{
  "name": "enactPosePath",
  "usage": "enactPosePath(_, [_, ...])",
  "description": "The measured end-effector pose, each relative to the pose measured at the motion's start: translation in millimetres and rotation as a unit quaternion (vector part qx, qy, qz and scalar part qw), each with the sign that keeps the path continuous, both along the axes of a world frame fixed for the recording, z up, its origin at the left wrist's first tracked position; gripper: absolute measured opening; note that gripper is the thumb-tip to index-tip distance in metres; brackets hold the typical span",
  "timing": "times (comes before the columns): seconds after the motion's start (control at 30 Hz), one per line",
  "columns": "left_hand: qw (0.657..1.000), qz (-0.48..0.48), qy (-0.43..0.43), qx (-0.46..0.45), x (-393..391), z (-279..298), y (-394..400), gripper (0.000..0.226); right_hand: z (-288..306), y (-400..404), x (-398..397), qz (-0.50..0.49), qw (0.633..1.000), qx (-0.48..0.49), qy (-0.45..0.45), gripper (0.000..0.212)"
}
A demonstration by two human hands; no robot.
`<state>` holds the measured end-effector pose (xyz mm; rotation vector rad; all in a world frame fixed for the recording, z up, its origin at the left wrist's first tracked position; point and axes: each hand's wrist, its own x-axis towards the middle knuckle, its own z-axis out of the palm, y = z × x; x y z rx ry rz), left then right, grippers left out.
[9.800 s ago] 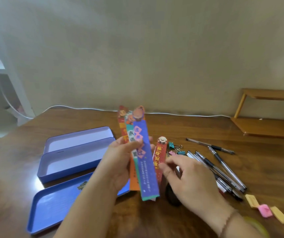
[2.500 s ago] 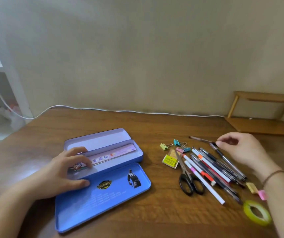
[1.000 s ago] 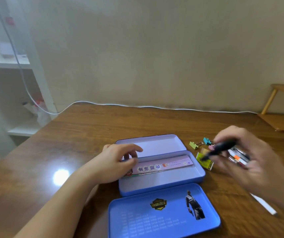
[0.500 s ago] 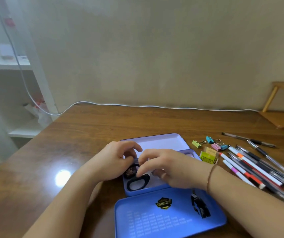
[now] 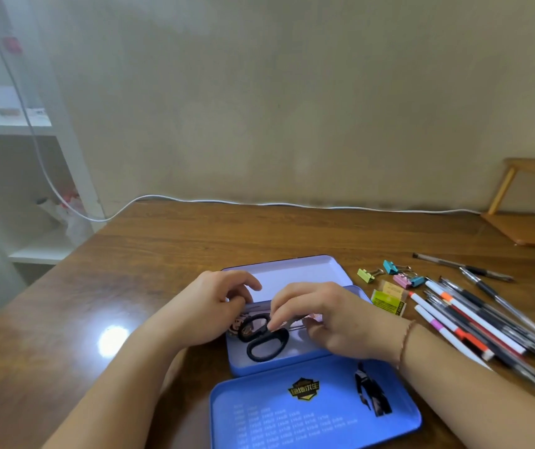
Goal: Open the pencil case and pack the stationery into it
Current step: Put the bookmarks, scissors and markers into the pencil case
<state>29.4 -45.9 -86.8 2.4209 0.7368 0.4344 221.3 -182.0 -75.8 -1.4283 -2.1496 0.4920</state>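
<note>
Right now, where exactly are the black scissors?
In the head view the scissors lie inside the pencil case's middle tray, at its left end, with the right hand touching their handles and the left hand beside them.

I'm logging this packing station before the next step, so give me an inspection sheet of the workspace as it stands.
Surface: brown wooden table, with a glare spot at left.
Job's things: open blue pencil case; black-handled scissors inside its tray; pens, binder clips and a yellow-green box lie outside, to the right.
Clutter: nothing seen.
Hands: left hand rests at the tray's left end; right hand has its fingertips on the scissors.
Cables: white cable along the table's far edge.
Surroundings: white shelf at left, wooden rack at right.
</note>
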Motion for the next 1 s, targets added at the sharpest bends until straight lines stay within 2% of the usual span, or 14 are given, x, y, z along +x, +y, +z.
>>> enactPosePath(0.17, [1.0, -0.002, -0.007, -0.005, -1, -2, 2, 0.038, 0, -2, -5, 0.011, 1.0, -0.007, -0.001, 0.051])
enactPosePath(0.33, [0.999, -0.029, -0.02, -0.005, 1, -8, 3, 0.022, -5, -3, -8, 0.005, 1.0, -0.02, 0.0, 0.038])
enactPosePath(0.5, [0.997, -0.066, -0.002, 0.037, 1, -10, 4, 0.023, 5, -7, -9, 0.003, 1.0, 0.007, -0.01, 0.028])
enactPosePath(0.6, [0.996, -0.072, 0.004, 0.055, 1, -11, 6, 0.019, 41, -17, -4, -0.037, 0.994, 0.103, -0.007, 0.022])
enactPosePath(0.67, [0.996, -0.063, -0.003, 0.055, 1, -13, 6, 0.021, 77, -35, 4, -0.085, 0.978, 0.187, 0.038, 0.018])
enactPosePath(0.77, [0.996, -0.066, -0.005, 0.057, 2, -13, 5, 0.03, 120, -72, 26, -0.141, 0.922, 0.323, 0.162, 0.019])
enactPosePath(0.83, [0.996, -0.072, -0.009, 0.059, 2, -12, 3, 0.035, 126, -92, 50, -0.161, 0.894, 0.367, 0.202, 0.018])
enactPosePath(0.87, [0.995, -0.073, -0.011, 0.063, 3, -12, 1, 0.034, 122, -99, 62, -0.197, 0.893, 0.363, 0.182, 0.018])
enactPosePath(0.93, [0.994, -0.074, -0.011, 0.074, 5, -12, -1, 0.032, 100, -110, 90, -0.328, 0.896, 0.291, 0.075, 0.02])
enactPosePath(1.0, [0.994, -0.073, -0.011, 0.08, 6, -13, -1, 0.032, 73, -125, 111, -0.46, 0.868, 0.184, -0.039, 0.017])
